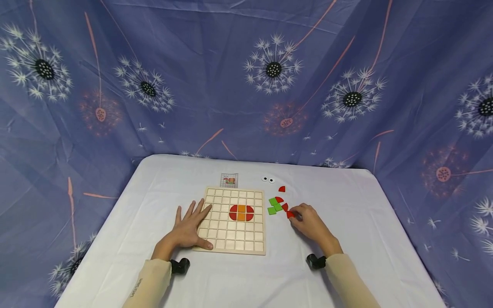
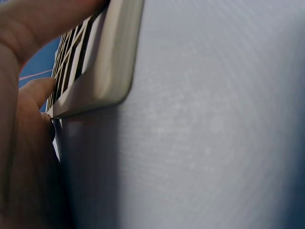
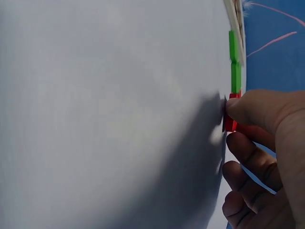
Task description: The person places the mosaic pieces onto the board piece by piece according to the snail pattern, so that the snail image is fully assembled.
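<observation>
A square wooden grid board [image 1: 233, 236] lies on the table, with two orange square tiles [image 1: 241, 213] between red quarter-circle tiles [image 1: 249, 216] near its middle. My left hand [image 1: 188, 226] rests spread on the board's left edge, its thumb at the near corner; the left wrist view shows the thumb over the raised rim. To the right of the board, my right hand [image 1: 310, 222] pinches a red quarter-circle tile [image 3: 230, 125] between thumb and forefinger at table level. Next to it lie three green square tiles [image 1: 271, 211] and more red quarter-circle tiles [image 1: 282, 189].
Behind the board lies a small printed picture card [image 1: 229, 180] with a coloured figure on a grid. Two googly eyes [image 1: 268, 179] lie to the card's right. A white cloth covers the table [image 1: 346, 205], and a blue patterned curtain [image 1: 215, 85] hangs around its back and sides.
</observation>
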Action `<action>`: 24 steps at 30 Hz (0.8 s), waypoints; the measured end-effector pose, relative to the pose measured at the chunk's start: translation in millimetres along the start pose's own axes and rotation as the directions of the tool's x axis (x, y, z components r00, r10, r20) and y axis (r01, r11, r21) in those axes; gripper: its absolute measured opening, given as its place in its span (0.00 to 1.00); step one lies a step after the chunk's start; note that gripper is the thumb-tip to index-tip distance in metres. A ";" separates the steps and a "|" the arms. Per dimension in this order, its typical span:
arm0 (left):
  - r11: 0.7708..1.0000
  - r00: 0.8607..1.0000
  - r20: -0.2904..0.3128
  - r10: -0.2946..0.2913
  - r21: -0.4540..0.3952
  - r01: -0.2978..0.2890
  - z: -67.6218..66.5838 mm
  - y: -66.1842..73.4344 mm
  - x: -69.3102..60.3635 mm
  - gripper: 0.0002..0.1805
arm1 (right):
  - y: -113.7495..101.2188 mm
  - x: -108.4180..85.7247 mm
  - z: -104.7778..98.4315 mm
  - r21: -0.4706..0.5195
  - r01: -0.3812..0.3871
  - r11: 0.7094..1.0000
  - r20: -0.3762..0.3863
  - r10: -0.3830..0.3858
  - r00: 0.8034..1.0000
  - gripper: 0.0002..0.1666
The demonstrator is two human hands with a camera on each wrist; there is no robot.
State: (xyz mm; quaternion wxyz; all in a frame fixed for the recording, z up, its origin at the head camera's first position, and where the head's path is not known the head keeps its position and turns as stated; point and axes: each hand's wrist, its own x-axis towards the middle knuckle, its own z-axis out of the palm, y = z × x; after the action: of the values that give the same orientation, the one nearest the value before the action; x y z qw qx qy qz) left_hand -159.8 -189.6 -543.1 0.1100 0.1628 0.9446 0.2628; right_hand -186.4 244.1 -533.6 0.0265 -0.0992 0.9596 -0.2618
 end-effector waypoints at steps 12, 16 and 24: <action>1.000 1.000 0.007 -0.015 0.008 0.015 0.4 -2.8 -0.4 0.77 | -38.8 -4.4 16.2 0.085 -0.018 0.996 -0.011 0.019 1.000 0.16; 1.000 1.000 0.003 -0.012 0.009 0.012 0.5 -2.4 -0.2 0.77 | -53.9 -9.0 23.0 0.126 -0.005 0.992 -0.002 0.006 1.000 0.15; 1.000 1.000 0.011 -0.007 0.008 0.007 2.5 -1.8 1.3 0.77 | -84.6 -18.2 37.4 0.163 0.059 0.985 -0.009 -0.058 0.998 0.12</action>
State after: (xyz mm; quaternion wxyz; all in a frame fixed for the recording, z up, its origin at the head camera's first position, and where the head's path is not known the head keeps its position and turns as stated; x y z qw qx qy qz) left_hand -160.8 -189.4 -546.3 0.1156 0.1615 0.9455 0.2580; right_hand -149.8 158.0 -522.9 0.0250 -0.1244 0.9318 -0.3402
